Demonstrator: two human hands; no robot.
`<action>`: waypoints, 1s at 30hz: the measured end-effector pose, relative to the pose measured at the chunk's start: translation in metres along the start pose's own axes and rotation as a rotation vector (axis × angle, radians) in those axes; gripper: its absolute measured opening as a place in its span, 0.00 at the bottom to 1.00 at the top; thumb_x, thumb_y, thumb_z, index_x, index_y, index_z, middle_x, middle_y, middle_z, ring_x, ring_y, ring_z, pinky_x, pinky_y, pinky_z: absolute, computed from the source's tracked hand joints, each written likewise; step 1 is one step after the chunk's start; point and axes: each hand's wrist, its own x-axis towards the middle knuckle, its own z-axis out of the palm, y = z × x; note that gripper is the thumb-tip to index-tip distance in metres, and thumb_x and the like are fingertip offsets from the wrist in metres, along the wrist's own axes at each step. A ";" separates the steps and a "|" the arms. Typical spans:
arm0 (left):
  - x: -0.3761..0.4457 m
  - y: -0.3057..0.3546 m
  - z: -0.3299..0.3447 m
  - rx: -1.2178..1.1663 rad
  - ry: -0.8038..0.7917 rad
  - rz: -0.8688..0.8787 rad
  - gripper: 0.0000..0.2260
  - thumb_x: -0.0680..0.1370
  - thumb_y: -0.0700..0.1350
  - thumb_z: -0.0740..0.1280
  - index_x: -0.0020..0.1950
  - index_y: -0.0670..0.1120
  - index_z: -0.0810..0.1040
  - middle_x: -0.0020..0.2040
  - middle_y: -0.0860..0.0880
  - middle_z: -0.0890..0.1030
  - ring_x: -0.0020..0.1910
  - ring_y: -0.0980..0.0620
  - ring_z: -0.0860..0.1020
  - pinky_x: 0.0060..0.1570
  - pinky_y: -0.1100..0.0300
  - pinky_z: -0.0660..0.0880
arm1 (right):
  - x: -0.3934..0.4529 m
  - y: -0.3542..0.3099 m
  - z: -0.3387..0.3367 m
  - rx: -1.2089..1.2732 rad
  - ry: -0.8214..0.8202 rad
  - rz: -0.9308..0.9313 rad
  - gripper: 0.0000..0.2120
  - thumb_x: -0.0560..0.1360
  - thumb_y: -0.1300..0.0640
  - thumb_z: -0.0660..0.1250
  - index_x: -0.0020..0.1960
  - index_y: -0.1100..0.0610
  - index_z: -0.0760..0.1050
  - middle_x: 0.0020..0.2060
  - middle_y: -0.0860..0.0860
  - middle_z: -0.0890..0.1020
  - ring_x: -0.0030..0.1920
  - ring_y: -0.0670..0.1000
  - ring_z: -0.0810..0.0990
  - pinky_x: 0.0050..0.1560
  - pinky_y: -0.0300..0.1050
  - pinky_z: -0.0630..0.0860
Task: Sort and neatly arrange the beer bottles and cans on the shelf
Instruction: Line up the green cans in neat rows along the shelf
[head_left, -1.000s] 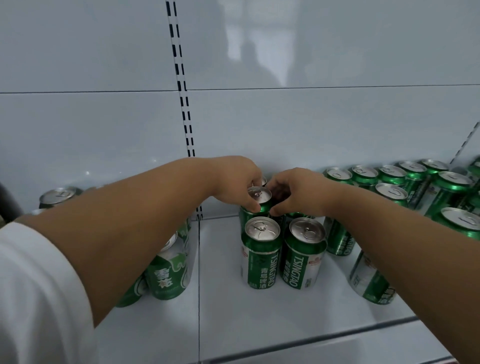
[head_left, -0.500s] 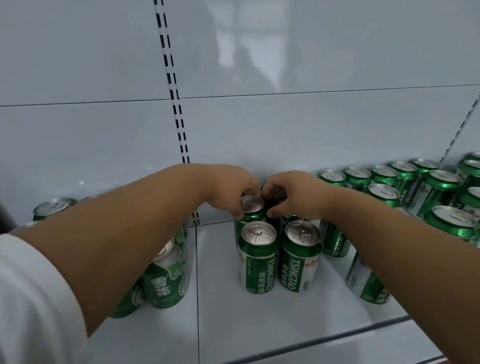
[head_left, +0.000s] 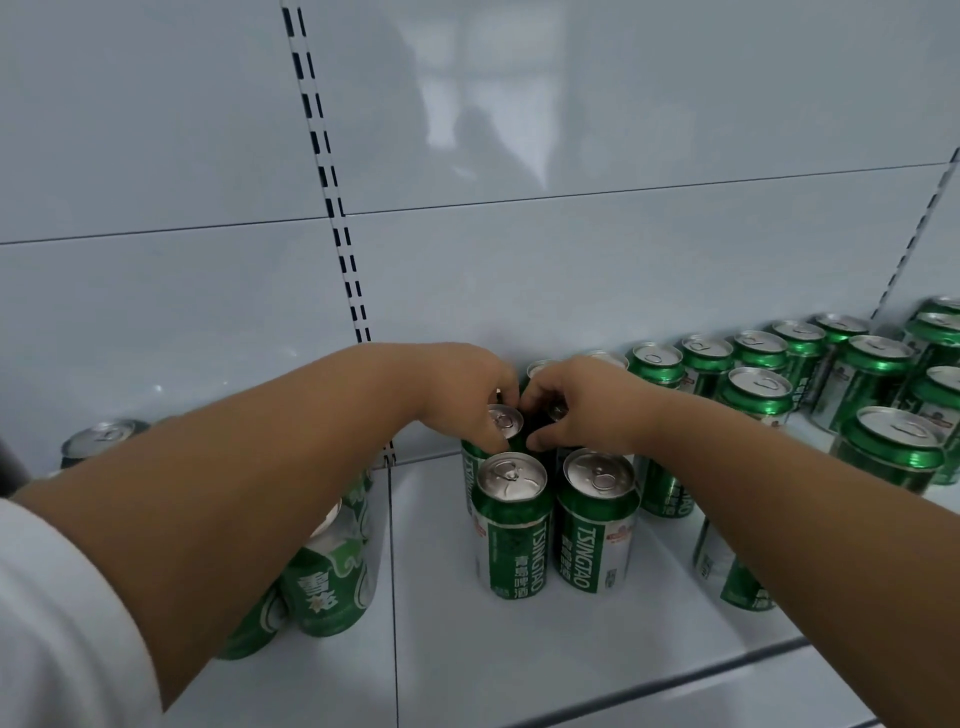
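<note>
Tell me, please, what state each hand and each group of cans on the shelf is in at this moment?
Left hand: grip curled on the rim of the second-row left can.
Right hand: fingers curled over the second-row right can, mostly hidden.
Front two Tsingtao cans: upright, sealed, side by side.
Right-hand cans: upright, sealed.
Left-hand cans: upright, largely hidden by the arm.

Left hand (head_left: 462, 387) covering the far rim of the second-row can (head_left: 501, 423); body of that can hidden behind the front left Tsingtao can (head_left: 511, 525). Right hand (head_left: 587, 405) masking the can beneath it (head_left: 558, 413), grip on it impossible to judge. Back can (head_left: 537, 368) reduced to a sliver of lid between the hands. Snow-brand cans (head_left: 332, 582) mostly behind the left forearm. Tilted can (head_left: 737, 571) half hidden under the right forearm. Right-hand cans (head_left: 940, 332) cut by the frame edge; labels there too small to read.
</note>
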 end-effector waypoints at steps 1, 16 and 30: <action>0.001 0.000 0.001 0.018 0.000 0.000 0.20 0.72 0.55 0.73 0.62 0.52 0.75 0.47 0.55 0.74 0.46 0.52 0.74 0.47 0.56 0.74 | -0.001 0.001 0.000 0.004 0.003 -0.004 0.16 0.68 0.51 0.78 0.54 0.49 0.80 0.43 0.41 0.79 0.43 0.42 0.77 0.42 0.38 0.72; 0.005 -0.007 -0.014 -0.065 0.066 0.052 0.24 0.67 0.50 0.77 0.61 0.56 0.76 0.48 0.59 0.74 0.43 0.61 0.72 0.40 0.63 0.68 | -0.002 -0.001 -0.002 0.041 0.062 0.037 0.17 0.64 0.50 0.80 0.49 0.50 0.79 0.43 0.44 0.82 0.44 0.45 0.79 0.45 0.41 0.77; 0.011 0.002 -0.003 -0.045 0.007 0.064 0.24 0.68 0.41 0.75 0.63 0.53 0.76 0.50 0.56 0.75 0.48 0.53 0.76 0.42 0.61 0.72 | -0.007 0.002 -0.002 -0.070 0.031 0.018 0.14 0.68 0.54 0.77 0.53 0.51 0.80 0.45 0.45 0.80 0.46 0.48 0.78 0.46 0.43 0.75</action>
